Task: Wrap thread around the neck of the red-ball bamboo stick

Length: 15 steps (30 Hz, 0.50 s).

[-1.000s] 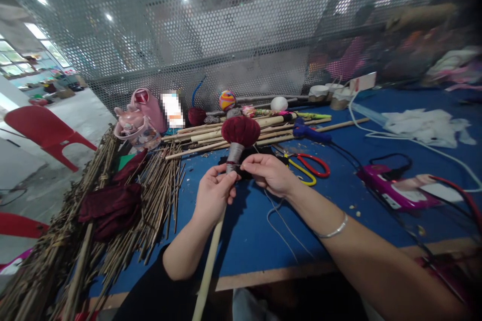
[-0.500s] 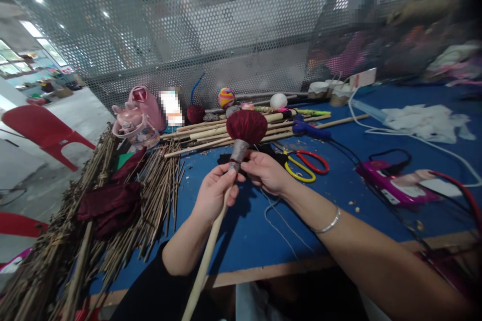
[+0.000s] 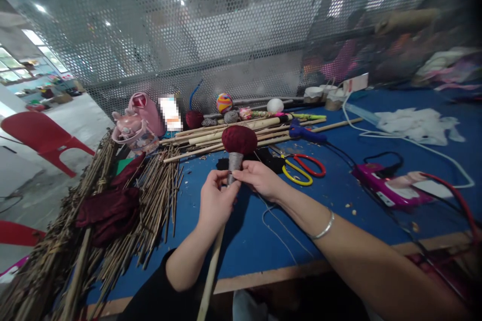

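Above the near part of the counter, between two bare hands, I have a pale stick topped by a dark red cloth head, with other sticks lying beyond it. Judging from my feed, the work on this piece looks well along: the cloth sits rounded over the head, and a grey binding covers the neck just under it, down to the hands. Below them the stick is bare. The left hand has its fingers wrapped around the stick at the binding's lower end. The right hand has thumb and fingers closed on the grey binding from the other side; whether they pinch a strand too is too small for me to tell. What seems left is the fastening: grey thread trails loose below the right hand, and I can make out no knot or trimmed end. Scissors lie untouched near that hand, beside black cloth partly hidden behind it. Over on my left, spare dark red cloth lies across twigs, apart from the stick I am holding.
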Each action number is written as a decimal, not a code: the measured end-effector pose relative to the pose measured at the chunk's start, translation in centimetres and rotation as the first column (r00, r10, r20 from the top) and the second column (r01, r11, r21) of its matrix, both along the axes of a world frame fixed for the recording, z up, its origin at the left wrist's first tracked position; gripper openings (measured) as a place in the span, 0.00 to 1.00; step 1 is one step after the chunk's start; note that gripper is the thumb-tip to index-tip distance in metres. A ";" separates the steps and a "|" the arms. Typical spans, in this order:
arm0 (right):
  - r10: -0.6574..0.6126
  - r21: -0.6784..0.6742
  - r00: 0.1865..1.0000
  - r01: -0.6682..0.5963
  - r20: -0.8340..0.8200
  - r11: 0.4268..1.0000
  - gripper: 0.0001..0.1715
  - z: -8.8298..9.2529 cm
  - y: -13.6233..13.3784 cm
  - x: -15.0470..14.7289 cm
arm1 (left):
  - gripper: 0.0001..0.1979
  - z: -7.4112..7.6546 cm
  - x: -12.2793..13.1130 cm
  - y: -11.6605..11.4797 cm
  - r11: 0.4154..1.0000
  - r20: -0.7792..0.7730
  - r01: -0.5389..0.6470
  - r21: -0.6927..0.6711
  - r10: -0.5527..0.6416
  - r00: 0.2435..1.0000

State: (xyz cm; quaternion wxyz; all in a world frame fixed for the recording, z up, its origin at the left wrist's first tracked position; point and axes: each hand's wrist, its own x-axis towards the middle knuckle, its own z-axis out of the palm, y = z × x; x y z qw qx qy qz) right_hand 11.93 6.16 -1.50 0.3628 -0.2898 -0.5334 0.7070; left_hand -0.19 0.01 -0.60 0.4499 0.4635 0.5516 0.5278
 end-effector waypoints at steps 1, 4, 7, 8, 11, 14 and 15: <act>0.003 0.021 1.000 -0.003 -0.002 1.000 0.19 0.0 0.0 0.0 | 0.18 0.1 0.0 0.0 1.000 0.006 -0.013 -0.007 0.013 1.000; -0.020 0.067 0.999 0.017 0.046 0.998 0.19 0.1 0.2 0.4 | 0.16 0.2 -0.2 0.2 0.999 -0.008 -0.037 -0.021 0.037 0.999; -0.062 0.089 0.988 0.050 0.140 0.995 0.18 0.4 0.4 0.9 | 0.15 0.1 -0.4 0.5 0.998 -0.034 -0.065 -0.022 0.064 0.997; -0.069 0.096 0.984 0.054 0.163 0.994 0.18 0.5 0.4 1.0 | 0.14 0.1 -0.5 0.6 0.997 -0.039 -0.071 -0.021 0.070 0.997; -0.057 0.099 0.982 0.039 0.180 0.994 0.17 0.7 0.3 1.1 | 0.13 0.0 -0.5 0.7 0.997 -0.046 -0.073 -0.025 0.072 0.996; -0.047 0.084 0.985 0.034 0.164 0.996 0.16 0.6 0.3 1.1 | 0.14 0.0 -0.5 0.8 0.996 -0.047 -0.082 -0.034 0.080 0.996; -0.048 0.076 0.986 0.036 0.158 0.996 0.15 0.6 0.3 1.0 | 0.14 -0.1 -0.5 0.7 0.996 -0.044 -0.089 -0.032 0.087 0.995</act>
